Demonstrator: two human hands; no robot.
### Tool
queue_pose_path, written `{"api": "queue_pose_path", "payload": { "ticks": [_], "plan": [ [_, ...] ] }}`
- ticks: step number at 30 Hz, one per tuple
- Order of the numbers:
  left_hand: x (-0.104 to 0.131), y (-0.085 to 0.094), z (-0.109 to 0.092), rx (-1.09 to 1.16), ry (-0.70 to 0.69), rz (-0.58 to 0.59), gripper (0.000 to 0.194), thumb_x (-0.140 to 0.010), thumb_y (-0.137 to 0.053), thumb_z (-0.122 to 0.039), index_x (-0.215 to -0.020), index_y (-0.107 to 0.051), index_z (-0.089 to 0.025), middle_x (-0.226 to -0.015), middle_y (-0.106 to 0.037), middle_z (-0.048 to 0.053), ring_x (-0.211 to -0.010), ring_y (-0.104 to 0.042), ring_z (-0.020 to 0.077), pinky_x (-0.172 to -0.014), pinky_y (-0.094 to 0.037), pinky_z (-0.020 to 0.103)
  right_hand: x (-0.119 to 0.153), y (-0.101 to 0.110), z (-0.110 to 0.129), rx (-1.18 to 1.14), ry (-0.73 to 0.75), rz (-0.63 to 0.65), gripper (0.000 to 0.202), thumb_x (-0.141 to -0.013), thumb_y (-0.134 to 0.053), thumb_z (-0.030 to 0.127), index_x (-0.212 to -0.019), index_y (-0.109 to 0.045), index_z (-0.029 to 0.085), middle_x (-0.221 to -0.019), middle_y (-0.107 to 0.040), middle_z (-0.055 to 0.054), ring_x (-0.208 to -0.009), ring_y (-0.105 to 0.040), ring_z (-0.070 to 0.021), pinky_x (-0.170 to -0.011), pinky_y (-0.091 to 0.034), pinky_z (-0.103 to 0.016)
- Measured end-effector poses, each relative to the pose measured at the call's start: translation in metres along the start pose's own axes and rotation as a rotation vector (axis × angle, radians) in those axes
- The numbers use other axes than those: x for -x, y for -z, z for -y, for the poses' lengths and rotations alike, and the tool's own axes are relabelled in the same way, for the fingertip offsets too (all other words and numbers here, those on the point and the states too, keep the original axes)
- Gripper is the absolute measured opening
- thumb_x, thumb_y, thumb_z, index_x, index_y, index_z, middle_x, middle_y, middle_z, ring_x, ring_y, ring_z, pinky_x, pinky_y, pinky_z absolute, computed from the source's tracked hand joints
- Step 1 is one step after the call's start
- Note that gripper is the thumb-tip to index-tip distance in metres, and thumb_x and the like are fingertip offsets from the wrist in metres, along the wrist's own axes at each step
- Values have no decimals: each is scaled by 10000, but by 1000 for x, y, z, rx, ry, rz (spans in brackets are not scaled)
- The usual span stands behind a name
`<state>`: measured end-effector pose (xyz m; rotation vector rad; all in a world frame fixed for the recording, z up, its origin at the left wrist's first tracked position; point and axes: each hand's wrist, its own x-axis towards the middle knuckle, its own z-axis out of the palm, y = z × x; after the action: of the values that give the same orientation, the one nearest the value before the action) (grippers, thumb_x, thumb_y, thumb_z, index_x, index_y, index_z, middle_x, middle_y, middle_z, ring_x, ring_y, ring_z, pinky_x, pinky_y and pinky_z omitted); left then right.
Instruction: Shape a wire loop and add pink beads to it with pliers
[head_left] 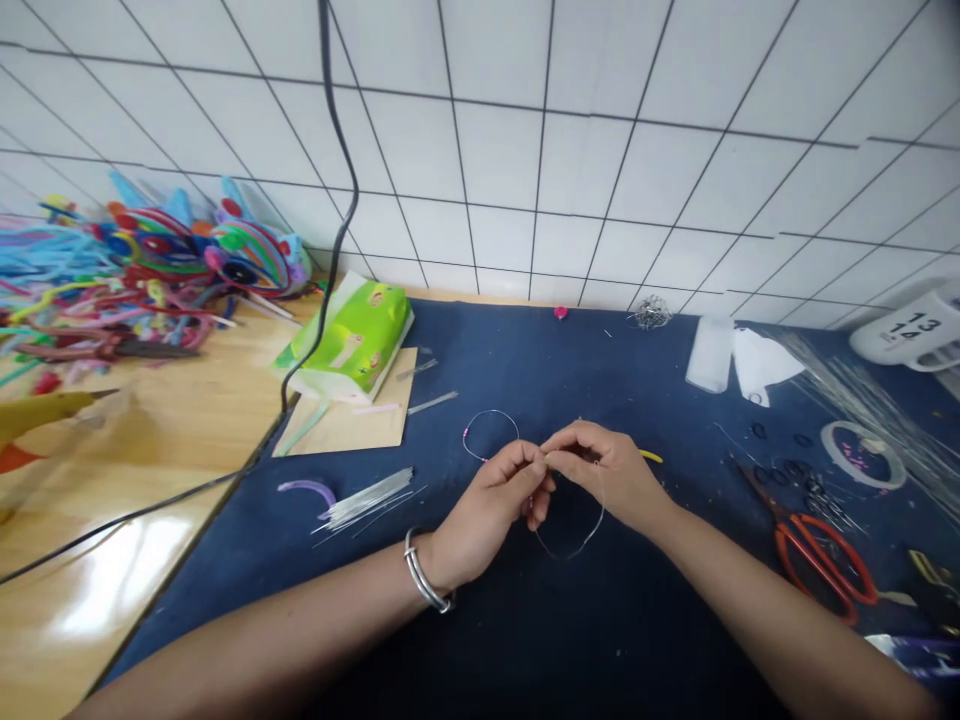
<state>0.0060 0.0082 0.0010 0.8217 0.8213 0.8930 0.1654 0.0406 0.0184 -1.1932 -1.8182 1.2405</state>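
My left hand [495, 500], with a silver bangle at the wrist, and my right hand [611, 475] meet at the fingertips over the dark blue mat. Both are closed in a pinch on a thin wire [587, 540]. The wire curves down in a loop below my fingers. Just behind my left hand, another thin loop [491, 411] with small pink beads shows on the mat. The exact spot where the fingertips meet is too small to make out. A yellow piece [651, 456] shows behind my right hand.
Left of my hands are a bundle of clear strips [371, 500], a purple curved piece [311, 488] and a green tissue pack [360, 340]. On the right lie orange-handled scissors [817, 560], a white ring with pink beads [862, 455] and a white mug [907, 328]. A black cable [341, 150] hangs at the left.
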Motion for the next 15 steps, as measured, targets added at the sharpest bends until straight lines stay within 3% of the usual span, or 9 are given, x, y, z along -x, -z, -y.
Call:
{"api": "queue_pose_path", "payload": {
  "ticks": [8, 15],
  "plan": [
    [-2, 0, 2, -13, 40, 44, 125, -858, -462, -275, -832, -500, -159, -776, -546, 25, -596, -534, 101, -517, -372, 214, 1, 9, -3, 37, 74, -103, 92, -814, -540, 284, -809, -621, 242, -784, -592, 5, -694, -539, -129, -625, -416, -273],
    [-1, -1, 1, -37, 52, 106, 172, -855, -467, -293, -839, -544, -140, -812, -566, 45, -637, -549, 110, -530, -385, 210, 1, 9, -8, -74, 114, -168, 88, -807, -553, 268, -830, -616, 210, -778, -581, 3, -697, -549, -115, -641, -448, -258]
  ]
}}
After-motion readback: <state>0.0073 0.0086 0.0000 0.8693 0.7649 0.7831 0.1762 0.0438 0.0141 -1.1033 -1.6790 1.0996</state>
